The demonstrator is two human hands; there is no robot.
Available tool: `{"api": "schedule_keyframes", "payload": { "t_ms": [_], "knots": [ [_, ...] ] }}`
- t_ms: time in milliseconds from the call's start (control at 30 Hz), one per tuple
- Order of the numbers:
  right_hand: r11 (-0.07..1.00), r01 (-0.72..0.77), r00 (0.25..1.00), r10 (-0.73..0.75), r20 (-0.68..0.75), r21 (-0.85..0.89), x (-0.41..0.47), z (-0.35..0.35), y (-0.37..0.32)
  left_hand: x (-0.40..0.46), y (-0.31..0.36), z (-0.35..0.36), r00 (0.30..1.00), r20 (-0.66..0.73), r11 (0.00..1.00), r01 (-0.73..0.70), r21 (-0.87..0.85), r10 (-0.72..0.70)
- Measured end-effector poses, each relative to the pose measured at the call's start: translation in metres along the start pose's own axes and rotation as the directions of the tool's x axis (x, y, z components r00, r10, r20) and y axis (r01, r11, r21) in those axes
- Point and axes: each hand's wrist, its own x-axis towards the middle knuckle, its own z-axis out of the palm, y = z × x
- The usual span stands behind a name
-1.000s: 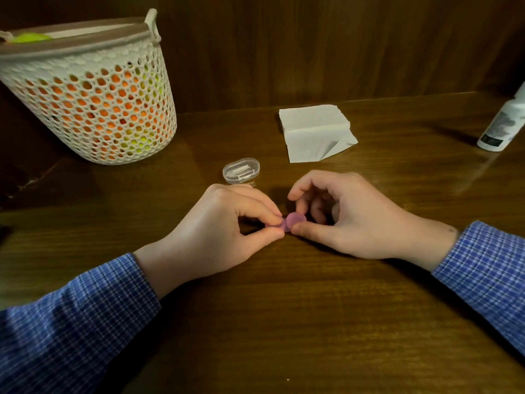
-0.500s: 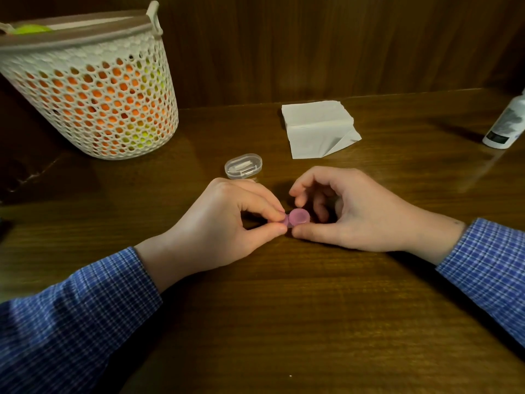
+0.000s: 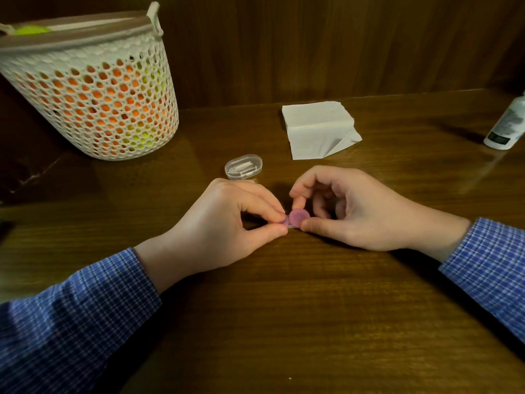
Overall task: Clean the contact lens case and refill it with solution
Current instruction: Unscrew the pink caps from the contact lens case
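A small pink contact lens case (image 3: 297, 218) lies on the wooden table (image 3: 284, 322) between my hands. My left hand (image 3: 227, 223) pinches its left end between thumb and forefinger, hiding that side. My right hand (image 3: 349, 206) pinches the round pink cap on the right side with thumb and forefinger. A white solution bottle (image 3: 508, 126) stands at the far right edge of the view, partly cut off.
A folded white tissue (image 3: 318, 129) lies behind my hands. A small clear plastic box (image 3: 243, 167) sits just behind my left hand. A white mesh basket (image 3: 91, 86) holding orange and yellow things stands at the back left, against a dark wooden wall.
My hands stay on the pink case. More of the round pink cap shows now, as my right fingers have shifted around it.
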Motion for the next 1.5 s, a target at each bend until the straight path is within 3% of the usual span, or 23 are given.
{"api": "schedule_keyframes", "payload": {
  "t_ms": [200,567,800,1133,1300,1500],
  "knots": [
    [0.997,-0.013,0.999,0.010,-0.036,-0.081,0.0003,0.0043,0.0007,-0.0003,-0.0004,0.0004,1.000,-0.007,1.000,-0.012,0.009,0.012],
    [0.999,-0.013,1.000,0.012,0.021,0.050,0.0013,0.0011,0.0020,0.0001,-0.0015,0.0005,1.000,0.003,1.000,0.003,0.007,-0.003],
    [0.999,-0.042,0.997,0.041,-0.067,-0.026,0.0018,0.0059,0.0020,0.0005,-0.0019,0.0009,1.000,-0.003,1.000,-0.003,0.015,0.003],
    [0.998,-0.018,0.999,0.015,0.040,0.062,0.0029,0.0004,0.0033,0.0012,-0.0020,0.0009,1.000,0.000,1.000,0.015,0.003,-0.015],
    [0.999,-0.036,0.999,0.035,-0.021,-0.039,0.0019,0.0044,0.0015,0.0014,-0.0011,0.0010,1.000,0.001,1.000,0.008,0.004,-0.008],
    [0.999,-0.035,0.999,0.036,-0.036,0.035,0.0029,0.0031,0.0019,0.0013,-0.0018,0.0012,1.000,0.004,1.000,0.010,-0.008,-0.010]
  ]
}}
